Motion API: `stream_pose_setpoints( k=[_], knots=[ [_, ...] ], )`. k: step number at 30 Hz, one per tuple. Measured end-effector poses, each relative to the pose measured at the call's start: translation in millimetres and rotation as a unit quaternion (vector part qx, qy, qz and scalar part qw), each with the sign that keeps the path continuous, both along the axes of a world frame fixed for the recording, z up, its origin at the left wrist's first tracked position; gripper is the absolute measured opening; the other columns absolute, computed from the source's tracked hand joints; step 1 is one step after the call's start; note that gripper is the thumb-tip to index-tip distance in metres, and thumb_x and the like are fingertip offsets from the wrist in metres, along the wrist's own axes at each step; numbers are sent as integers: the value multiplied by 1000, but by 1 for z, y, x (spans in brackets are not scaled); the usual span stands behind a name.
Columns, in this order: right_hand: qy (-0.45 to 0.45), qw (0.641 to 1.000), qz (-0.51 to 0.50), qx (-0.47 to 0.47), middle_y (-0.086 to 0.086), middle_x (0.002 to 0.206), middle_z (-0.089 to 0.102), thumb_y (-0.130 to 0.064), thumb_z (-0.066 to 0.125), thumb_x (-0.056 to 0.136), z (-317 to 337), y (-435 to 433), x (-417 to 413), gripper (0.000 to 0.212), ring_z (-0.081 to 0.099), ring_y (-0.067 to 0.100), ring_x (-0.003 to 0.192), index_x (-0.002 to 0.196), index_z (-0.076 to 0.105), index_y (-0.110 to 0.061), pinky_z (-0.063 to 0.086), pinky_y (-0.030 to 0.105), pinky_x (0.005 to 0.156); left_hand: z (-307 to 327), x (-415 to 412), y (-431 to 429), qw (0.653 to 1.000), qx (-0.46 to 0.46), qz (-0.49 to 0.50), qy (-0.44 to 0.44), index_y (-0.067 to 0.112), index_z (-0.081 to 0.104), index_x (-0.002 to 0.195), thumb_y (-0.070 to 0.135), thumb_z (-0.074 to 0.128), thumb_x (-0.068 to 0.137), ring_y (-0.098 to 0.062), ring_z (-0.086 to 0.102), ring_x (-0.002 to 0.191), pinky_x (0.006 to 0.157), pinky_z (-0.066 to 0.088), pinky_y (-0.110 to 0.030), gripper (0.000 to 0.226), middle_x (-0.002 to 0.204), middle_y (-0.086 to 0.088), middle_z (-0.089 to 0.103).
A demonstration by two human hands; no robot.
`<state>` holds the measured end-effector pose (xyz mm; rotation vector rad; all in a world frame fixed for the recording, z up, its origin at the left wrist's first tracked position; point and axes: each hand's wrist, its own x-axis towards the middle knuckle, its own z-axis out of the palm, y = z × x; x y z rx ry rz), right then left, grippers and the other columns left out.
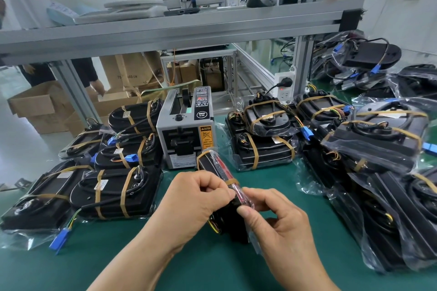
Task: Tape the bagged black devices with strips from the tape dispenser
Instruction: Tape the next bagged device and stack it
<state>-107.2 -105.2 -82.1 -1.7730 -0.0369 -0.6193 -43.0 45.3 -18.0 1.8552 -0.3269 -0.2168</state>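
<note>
The left hand (196, 198) is gripping a bagged black device (212, 163) with curled fingers, holding it on edge over the green counter (212, 267), just in front of the tape dispenser (184, 125). The right hand (279, 217) is pinching the same device's near end between thumb and fingers, beside a brown tape strip (231, 181) crossing the bag. The grey dispenser is showing an orange "CAUTION" label (206, 137) and a round black "SEMI" badge (201, 114). Taped devices are lying stacked on the left (113, 191) and on the right (262, 149). A cardboard box (127, 71) behind is reading "40 CM"; its first digits are partly hidden.
</note>
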Motion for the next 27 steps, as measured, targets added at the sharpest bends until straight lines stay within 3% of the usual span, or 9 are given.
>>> stream_pose_setpoints(
  k=[8,14,21,27],
  knots=[
    [5,1000,-2,-4,-15,89,68,-15,81,79,2,0,-1,35,65,7,85,95,73,-44,46,9,56,-5,1,2,999,28,9,-30,19,70,65,22,81,76,-7,45,53,57,43,-22,15,52,11,50],
    [11,1000,-6,-8,-16,89,68,-16,80,79,1,0,-1,32,65,8,86,96,74,-43,48,11,59,-9,0,3,997,31,47,-60,29,66,77,40,77,58,-5,43,57,59,43,-26,25,59,15,45],
    [7,1000,-15,-1,-15,84,67,-7,81,78,1,0,0,36,65,6,81,94,74,-39,47,9,60,-13,5,-7,995,2,79,-53,22,65,73,43,81,68,-11,43,55,59,42,-34,27,57,4,49],
    [24,999,-24,1,-15,85,70,-9,80,79,1,-3,0,31,65,7,82,94,76,-35,49,11,63,-10,7,4,999,12,-26,-27,32,66,83,45,85,52,-3,44,57,57,43,-18,39,64,15,48]
  ],
)
